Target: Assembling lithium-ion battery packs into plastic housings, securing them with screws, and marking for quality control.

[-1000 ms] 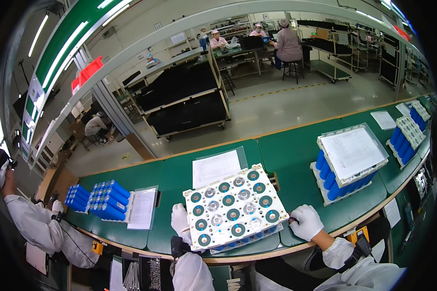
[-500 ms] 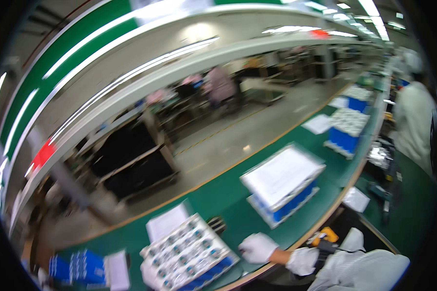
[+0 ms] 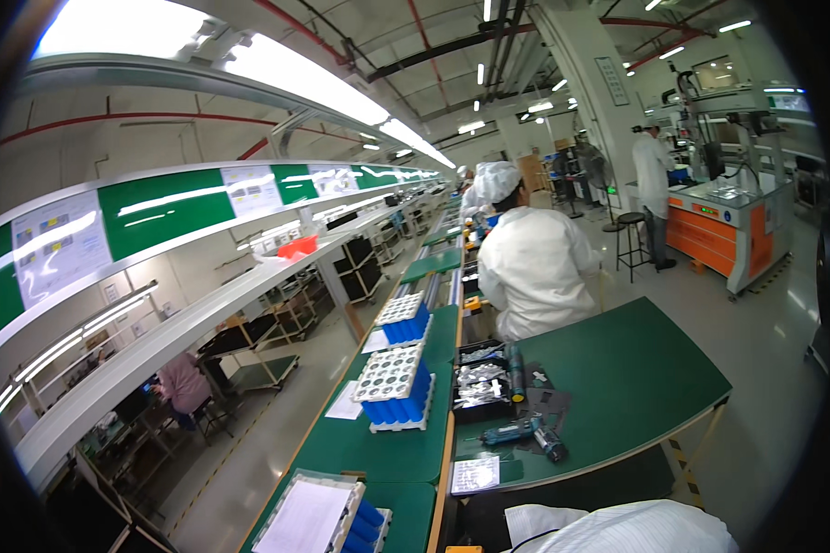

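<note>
Because neither hand shows, grip and hold cannot be told, but the nearest white-plastic-framed pack of blue cylinders (image 3: 364, 526) probably wants level, two-handed support.

Blue cylinders (image 3: 401, 409), green tabletop (image 3: 632, 382)

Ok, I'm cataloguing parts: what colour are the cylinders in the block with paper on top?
The cylinders are blue; they show best in the head view.
</note>
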The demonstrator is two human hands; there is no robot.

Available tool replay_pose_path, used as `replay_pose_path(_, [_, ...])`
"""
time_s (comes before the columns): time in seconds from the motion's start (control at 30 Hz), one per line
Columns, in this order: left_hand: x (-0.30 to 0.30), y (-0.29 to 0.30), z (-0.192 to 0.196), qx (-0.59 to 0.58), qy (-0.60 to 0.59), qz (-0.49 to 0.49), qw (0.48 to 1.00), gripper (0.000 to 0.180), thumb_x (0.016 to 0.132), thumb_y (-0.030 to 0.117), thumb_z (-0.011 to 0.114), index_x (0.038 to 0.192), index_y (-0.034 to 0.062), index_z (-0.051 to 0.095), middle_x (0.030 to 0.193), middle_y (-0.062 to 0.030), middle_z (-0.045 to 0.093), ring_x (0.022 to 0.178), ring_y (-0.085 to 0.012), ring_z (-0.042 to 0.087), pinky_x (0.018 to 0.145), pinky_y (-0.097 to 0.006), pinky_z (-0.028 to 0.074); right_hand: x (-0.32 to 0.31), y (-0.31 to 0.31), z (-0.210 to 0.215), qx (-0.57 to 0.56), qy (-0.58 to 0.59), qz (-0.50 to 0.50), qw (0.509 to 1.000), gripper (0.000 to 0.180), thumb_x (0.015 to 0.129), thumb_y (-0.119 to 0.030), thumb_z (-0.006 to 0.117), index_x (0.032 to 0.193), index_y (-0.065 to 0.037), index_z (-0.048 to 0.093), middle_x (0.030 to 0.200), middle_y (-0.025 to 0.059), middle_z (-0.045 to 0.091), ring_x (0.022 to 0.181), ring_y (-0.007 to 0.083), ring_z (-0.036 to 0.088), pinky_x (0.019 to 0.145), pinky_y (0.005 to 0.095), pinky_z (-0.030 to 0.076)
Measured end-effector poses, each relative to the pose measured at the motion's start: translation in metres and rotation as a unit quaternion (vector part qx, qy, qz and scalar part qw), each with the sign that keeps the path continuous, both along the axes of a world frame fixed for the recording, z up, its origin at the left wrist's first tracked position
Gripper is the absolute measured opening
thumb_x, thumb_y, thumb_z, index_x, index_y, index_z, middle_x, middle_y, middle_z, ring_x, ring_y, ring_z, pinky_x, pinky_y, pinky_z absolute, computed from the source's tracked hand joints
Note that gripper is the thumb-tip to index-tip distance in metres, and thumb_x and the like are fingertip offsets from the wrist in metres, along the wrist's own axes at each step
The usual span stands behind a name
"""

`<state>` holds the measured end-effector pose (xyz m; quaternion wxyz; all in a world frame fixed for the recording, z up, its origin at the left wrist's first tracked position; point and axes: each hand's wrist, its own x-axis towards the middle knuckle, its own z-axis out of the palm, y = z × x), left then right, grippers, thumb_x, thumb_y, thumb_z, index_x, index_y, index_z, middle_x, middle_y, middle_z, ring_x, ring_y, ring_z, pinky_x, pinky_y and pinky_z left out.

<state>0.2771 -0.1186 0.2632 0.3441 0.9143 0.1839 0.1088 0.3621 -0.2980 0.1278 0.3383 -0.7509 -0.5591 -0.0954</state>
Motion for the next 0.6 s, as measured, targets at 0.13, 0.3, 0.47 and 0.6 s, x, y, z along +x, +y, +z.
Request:
replay_pose_path(0.13, [0.01, 0.002, 0.002, 0.009, 0.019, -0.005, 1.0, 0.053, 0.095, 0.037, 0.057, 0.139, 0.0072, 0.049, 0.135, -0.0185, 0.057, 0.122, -0.034, 0.054, 0.103, -0.04, 0.042, 0.002, 0.005, 0.0, 0.005, -0.006, 0.005, 1.0, 0.015, 0.072, -0.022, 0.062, 0.077, -0.008, 0.066, 0.077, 0.0169, 0.064, 0.076, 0.039, 0.063, 0.067, 0.0496, 0.051])
replay_pose_path(0.3, [0.014, 0.011, -0.003, 0.013, 0.037, 0.003, 0.999, 0.053, 0.095, 0.036, 0.058, 0.139, 0.007, 0.05, 0.136, -0.0188, 0.056, 0.123, -0.0342, 0.054, 0.104, -0.039, 0.041, 0.006, 0.013, 0.008, 0.026, 0.002, 0.01, 1.0, 0.016, 0.072, -0.023, 0.065, 0.078, -0.008, 0.066, 0.075, 0.0175, 0.064, 0.074, 0.0396, 0.063, 0.065, 0.0496, 0.051])
replay_pose_path(0.47, [0.012, 0.022, -0.004, 0.018, 0.055, 0.015, 0.998, 0.053, 0.094, 0.036, 0.059, 0.139, 0.0068, 0.051, 0.136, -0.0192, 0.056, 0.124, -0.0344, 0.053, 0.105, -0.039, 0.04, 0.023, 0.035, 0.009, 0.018, 0.005, 0.006, 1.0, 0.016, 0.073, -0.023, 0.065, 0.077, -0.007, 0.067, 0.074, 0.018, 0.065, 0.072, 0.0398, 0.064, 0.064, 0.0492, 0.051])
replay_pose_path(0.6, [-0.005, 0.036, -0.005, 0.022, 0.068, 0.038, 0.997, 0.053, 0.094, 0.035, 0.06, 0.138, 0.0066, 0.052, 0.137, -0.0195, 0.056, 0.125, -0.0346, 0.053, 0.106, -0.039, 0.04, 0.028, 0.053, 0.006, 0.032, 0.018, -0.01, 0.999, 0.015, 0.072, -0.022, 0.064, 0.076, -0.008, 0.067, 0.074, 0.0175, 0.066, 0.071, 0.0398, 0.064, 0.063, 0.0488, 0.051])
